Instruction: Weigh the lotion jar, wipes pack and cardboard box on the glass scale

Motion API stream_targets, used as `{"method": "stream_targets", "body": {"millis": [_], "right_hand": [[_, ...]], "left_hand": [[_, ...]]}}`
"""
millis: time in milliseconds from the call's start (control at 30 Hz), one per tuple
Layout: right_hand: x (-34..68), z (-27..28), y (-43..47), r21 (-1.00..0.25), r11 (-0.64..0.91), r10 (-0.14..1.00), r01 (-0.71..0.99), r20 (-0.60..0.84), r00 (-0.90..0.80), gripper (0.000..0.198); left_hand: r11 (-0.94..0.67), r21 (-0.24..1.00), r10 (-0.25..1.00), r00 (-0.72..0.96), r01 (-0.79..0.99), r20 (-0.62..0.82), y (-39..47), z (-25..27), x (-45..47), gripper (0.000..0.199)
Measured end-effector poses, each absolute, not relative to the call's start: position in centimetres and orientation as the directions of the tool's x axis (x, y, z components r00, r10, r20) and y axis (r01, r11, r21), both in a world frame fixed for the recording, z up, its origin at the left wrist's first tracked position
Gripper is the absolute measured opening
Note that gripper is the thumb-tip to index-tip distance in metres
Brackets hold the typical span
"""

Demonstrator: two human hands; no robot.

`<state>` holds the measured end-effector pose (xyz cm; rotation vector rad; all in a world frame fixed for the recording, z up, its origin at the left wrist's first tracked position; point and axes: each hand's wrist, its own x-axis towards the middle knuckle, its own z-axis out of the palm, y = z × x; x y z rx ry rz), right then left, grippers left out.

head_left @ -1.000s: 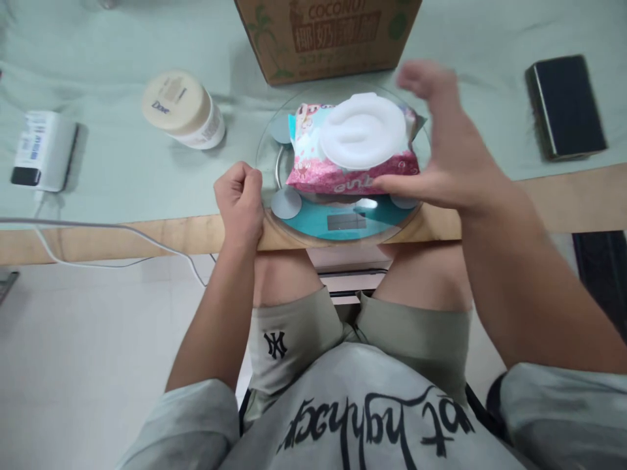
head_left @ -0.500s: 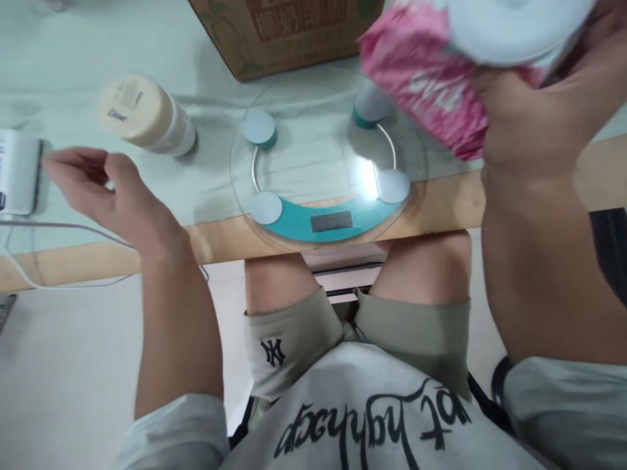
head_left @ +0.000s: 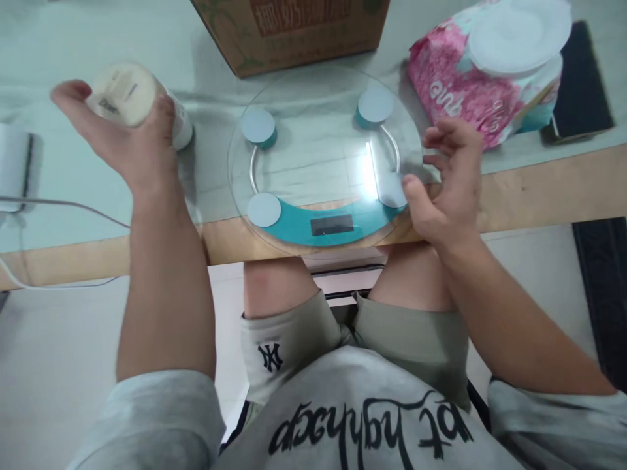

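A round glass scale (head_left: 313,153) with a teal display strip sits at the table's near edge, with nothing on it. My left hand (head_left: 125,140) wraps around a cream Dove bottle (head_left: 130,94) to the left of the scale. My right hand (head_left: 443,189) rests empty at the scale's right rim, fingers loosely apart. A pink wet-wipes pack (head_left: 482,75) with a white lid lies on the table to the right of the scale, partly over a black phone (head_left: 582,81).
A brown cardboard box (head_left: 294,29) stands behind the scale. A white device (head_left: 14,166) with a white cable (head_left: 63,203) lies at the far left. The table has a pale green cover and a wooden front edge (head_left: 539,189). My knees are under the scale.
My right hand lifted the wipes pack off the scale, set it down at the right and let go. My left hand moved left and took hold of the Dove bottle.
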<state>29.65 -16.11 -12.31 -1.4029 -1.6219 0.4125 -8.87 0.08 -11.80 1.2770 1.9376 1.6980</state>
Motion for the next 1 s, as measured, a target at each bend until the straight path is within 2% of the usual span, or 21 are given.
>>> {"method": "stream_targets", "body": {"millis": [100, 233, 300, 367, 433, 533, 633, 700, 767, 867, 1000], "right_hand": [[29.5, -13.1, -15.7, -0.852, 0.216, 0.928, 0.476, 0.331, 0.172, 0.049], [29.9, -13.2, -15.4, -0.837, 0.221, 0.922, 0.5, 0.346, 0.173, 0.044], [30.1, -13.2, -15.5, -0.8, 0.235, 0.916, 0.552, 0.373, 0.151, 0.042], [30.2, -13.3, -15.5, -0.767, 0.244, 0.912, 0.593, 0.389, 0.128, 0.042], [30.2, -13.5, -15.4, -0.755, 0.25, 0.91, 0.607, 0.397, 0.119, 0.042], [30.2, -13.6, -15.3, -0.757, 0.251, 0.91, 0.604, 0.397, 0.119, 0.04], [30.1, -13.5, -15.2, -0.76, 0.249, 0.906, 0.601, 0.401, 0.131, 0.036], [30.0, -13.4, -15.2, -0.762, 0.249, 0.9, 0.598, 0.411, 0.149, 0.033], [29.9, -13.3, -15.1, -0.769, 0.239, 0.895, 0.593, 0.411, 0.173, 0.029], [29.8, -13.0, -15.0, -0.792, 0.167, 0.918, 0.587, 0.343, 0.201, 0.028], [29.9, -12.7, -14.9, -0.781, 0.091, 0.946, 0.618, 0.261, 0.191, 0.026]], "left_hand": [[-0.206, 0.811, 0.73, -0.465, 0.548, 0.5, -0.8, -11.2, -8.4, 0.073], [-0.508, 0.717, 0.753, -0.157, 0.478, 0.639, -3.5, -9.2, -4.5, 0.093], [-0.523, 0.743, 0.803, -0.05, 0.419, 0.594, -5.7, -8.0, -1.3, 0.098], [-0.478, 0.8, 0.87, 0.065, 0.363, 0.489, -8.0, -7.1, 1.8, 0.089], [-0.39, 0.847, 0.92, 0.109, 0.36, 0.377, -9.8, -6.6, 4.1, 0.083], [-0.288, 0.887, 0.958, 0.107, 0.36, 0.267, -10.6, -6.6, 5.4, 0.083], [-0.295, 0.908, 0.952, 0.174, 0.297, 0.252, -9.8, -7.2, 4.3, 0.084], [-0.287, 0.898, 0.958, 0.094, 0.333, 0.271, -9.5, -7.7, 2.2, 0.057], [-0.213, 0.867, 0.955, -0.09, 0.452, 0.281, -9.8, -8.4, -0.3, 0.023], [-0.032, 0.802, 0.95, -0.232, 0.597, 0.21, -11.2, -9.3, -3.7, 0.045], [0.09, 0.715, 0.967, -0.232, 0.693, 0.104, -12.5, -10.0, -4.9, 0.048]]}}
